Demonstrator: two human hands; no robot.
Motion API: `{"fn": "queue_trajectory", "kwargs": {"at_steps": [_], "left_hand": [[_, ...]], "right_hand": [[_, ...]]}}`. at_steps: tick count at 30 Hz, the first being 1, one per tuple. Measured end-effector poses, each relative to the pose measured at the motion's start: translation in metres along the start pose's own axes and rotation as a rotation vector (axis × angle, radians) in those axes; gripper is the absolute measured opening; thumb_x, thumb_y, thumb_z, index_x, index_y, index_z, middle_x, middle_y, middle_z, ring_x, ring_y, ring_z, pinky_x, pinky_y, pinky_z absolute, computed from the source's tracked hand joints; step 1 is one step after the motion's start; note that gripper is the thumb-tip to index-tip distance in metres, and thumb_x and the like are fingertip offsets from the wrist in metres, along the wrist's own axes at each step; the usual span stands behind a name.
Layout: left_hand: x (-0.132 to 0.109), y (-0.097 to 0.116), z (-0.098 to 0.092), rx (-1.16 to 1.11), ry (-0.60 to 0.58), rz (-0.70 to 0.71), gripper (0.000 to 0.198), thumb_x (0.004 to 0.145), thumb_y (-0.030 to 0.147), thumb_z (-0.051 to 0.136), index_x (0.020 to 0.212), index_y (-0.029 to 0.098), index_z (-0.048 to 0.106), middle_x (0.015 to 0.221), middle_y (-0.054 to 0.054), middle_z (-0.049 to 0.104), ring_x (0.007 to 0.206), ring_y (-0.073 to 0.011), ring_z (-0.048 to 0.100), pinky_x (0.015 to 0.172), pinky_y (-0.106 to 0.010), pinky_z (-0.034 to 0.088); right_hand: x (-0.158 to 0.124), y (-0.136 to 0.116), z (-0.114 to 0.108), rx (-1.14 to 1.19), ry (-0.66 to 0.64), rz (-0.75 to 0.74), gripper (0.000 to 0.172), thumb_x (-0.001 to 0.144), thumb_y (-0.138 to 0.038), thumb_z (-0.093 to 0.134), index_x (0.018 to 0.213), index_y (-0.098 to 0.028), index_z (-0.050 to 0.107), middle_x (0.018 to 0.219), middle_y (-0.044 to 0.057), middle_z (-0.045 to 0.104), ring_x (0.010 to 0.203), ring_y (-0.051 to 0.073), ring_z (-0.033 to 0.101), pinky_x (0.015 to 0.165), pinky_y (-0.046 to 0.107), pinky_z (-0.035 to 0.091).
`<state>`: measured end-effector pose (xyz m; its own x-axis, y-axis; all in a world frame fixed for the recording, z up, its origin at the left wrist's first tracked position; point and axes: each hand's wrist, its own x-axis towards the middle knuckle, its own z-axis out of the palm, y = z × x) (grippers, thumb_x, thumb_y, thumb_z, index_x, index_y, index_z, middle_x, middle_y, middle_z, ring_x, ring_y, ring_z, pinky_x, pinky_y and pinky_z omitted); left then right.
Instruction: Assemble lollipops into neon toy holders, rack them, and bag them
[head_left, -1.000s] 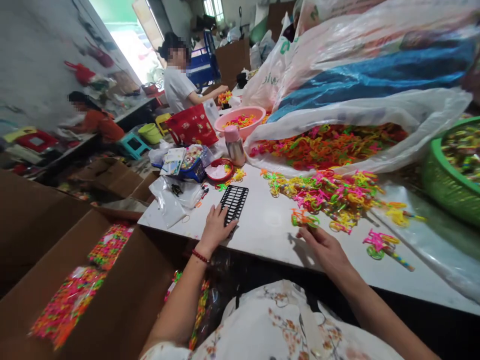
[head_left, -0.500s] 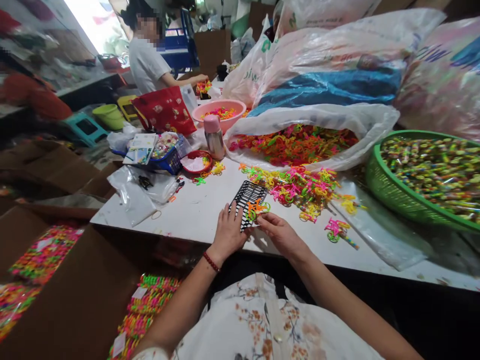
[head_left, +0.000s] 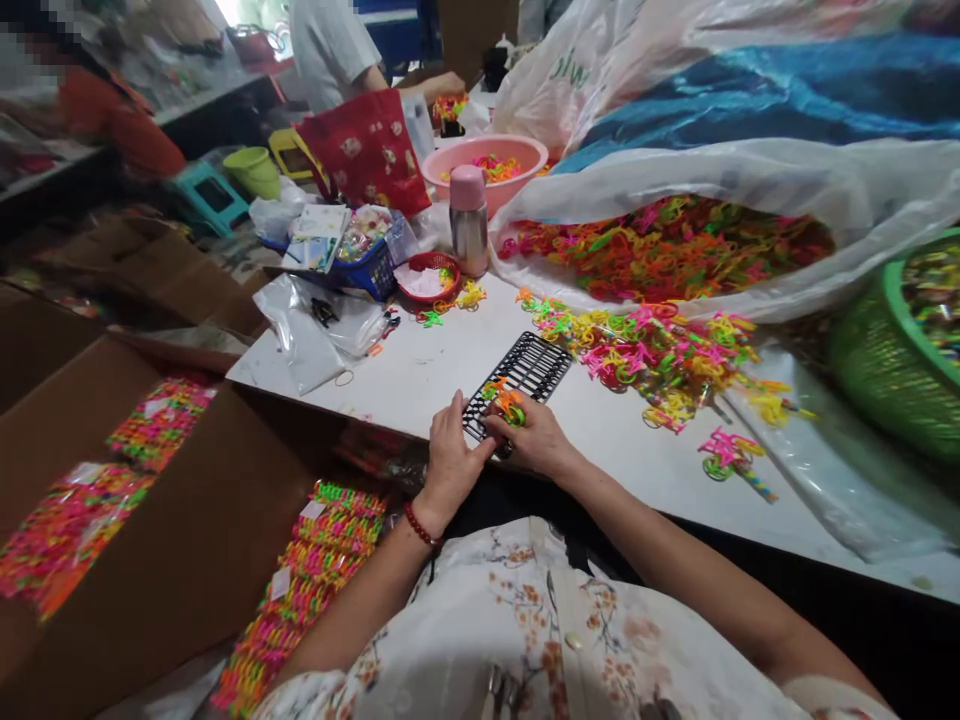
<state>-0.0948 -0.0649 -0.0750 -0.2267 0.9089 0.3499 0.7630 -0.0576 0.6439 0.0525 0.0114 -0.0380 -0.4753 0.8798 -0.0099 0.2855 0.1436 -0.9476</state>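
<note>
A black slotted plastic rack [head_left: 525,370] lies at a slant on the white table, close to its front edge. My left hand [head_left: 450,460] rests against the rack's near left side, with fingers stretched and thumb apart. In the pinched fingers of my right hand [head_left: 538,437] is a small orange-and-green plastic toy [head_left: 511,408] with round, wheel-like parts, over the near end of the rack. My fingers cover part of both. Right of the rack spreads a heap of similar bright toys [head_left: 637,350]. A pink-and-green toy on a striped stick [head_left: 731,455] lies apart from it.
Behind the heap, a big white sack [head_left: 720,170] gapes, full of toys. A green basket [head_left: 862,350] stands at right. A flask [head_left: 469,225], red basket [head_left: 442,297] and pink basin [head_left: 517,190] sit farther back. Packed toys fill a carton [head_left: 172,540] at left. Another person works beyond.
My right hand has moved in over the rack with the toy and closed tighter round it. My left hand has slid off the rack's top to its edge. The view has shifted.
</note>
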Motion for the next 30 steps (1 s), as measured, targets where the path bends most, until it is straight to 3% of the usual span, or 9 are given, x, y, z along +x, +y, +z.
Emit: {"fn": "queue_trajectory", "kwargs": {"at_steps": [3, 9, 22, 30], "left_hand": [[0.001, -0.005, -0.001, -0.098, -0.013, -0.058, 0.089, 0.076, 0.021, 0.072, 0.152, 0.018, 0.024, 0.131, -0.014, 0.058, 0.121, -0.0261, 0.053, 0.106, -0.047, 0.043], [0.003, -0.012, -0.009, -0.262, -0.002, -0.181, 0.085, 0.078, 0.016, 0.066, 0.151, 0.018, 0.024, 0.135, -0.015, 0.056, 0.121, -0.023, 0.057, 0.102, -0.041, 0.048], [0.011, -0.005, -0.019, -0.273, -0.059, -0.303, 0.085, 0.075, 0.013, 0.066, 0.15, 0.016, 0.029, 0.133, -0.015, 0.058, 0.117, -0.0244, 0.06, 0.102, -0.041, 0.049], [0.011, -0.001, -0.024, -0.278, -0.094, -0.411, 0.081, 0.079, 0.019, 0.063, 0.151, 0.019, 0.027, 0.136, -0.014, 0.058, 0.123, -0.0258, 0.058, 0.105, -0.042, 0.047]], "right_hand": [[0.013, -0.002, 0.013, -0.075, -0.046, -0.084, 0.018, 0.083, -0.032, 0.062, 0.096, -0.019, 0.064, 0.088, 0.003, 0.068, 0.079, 0.018, 0.06, 0.075, 0.03, 0.046], [0.026, -0.004, 0.028, -0.13, -0.092, -0.137, 0.012, 0.087, -0.029, 0.06, 0.094, -0.019, 0.064, 0.088, 0.003, 0.07, 0.08, 0.018, 0.063, 0.075, 0.028, 0.045], [0.028, -0.018, 0.019, -0.382, -0.247, -0.276, 0.019, 0.094, -0.025, 0.05, 0.106, -0.019, 0.063, 0.097, 0.008, 0.072, 0.081, 0.018, 0.065, 0.072, 0.025, 0.045], [0.017, -0.004, 0.034, -0.665, -0.27, -0.361, 0.033, 0.087, -0.021, 0.059, 0.119, -0.016, 0.06, 0.103, 0.011, 0.07, 0.092, 0.022, 0.062, 0.077, 0.029, 0.046]]}}
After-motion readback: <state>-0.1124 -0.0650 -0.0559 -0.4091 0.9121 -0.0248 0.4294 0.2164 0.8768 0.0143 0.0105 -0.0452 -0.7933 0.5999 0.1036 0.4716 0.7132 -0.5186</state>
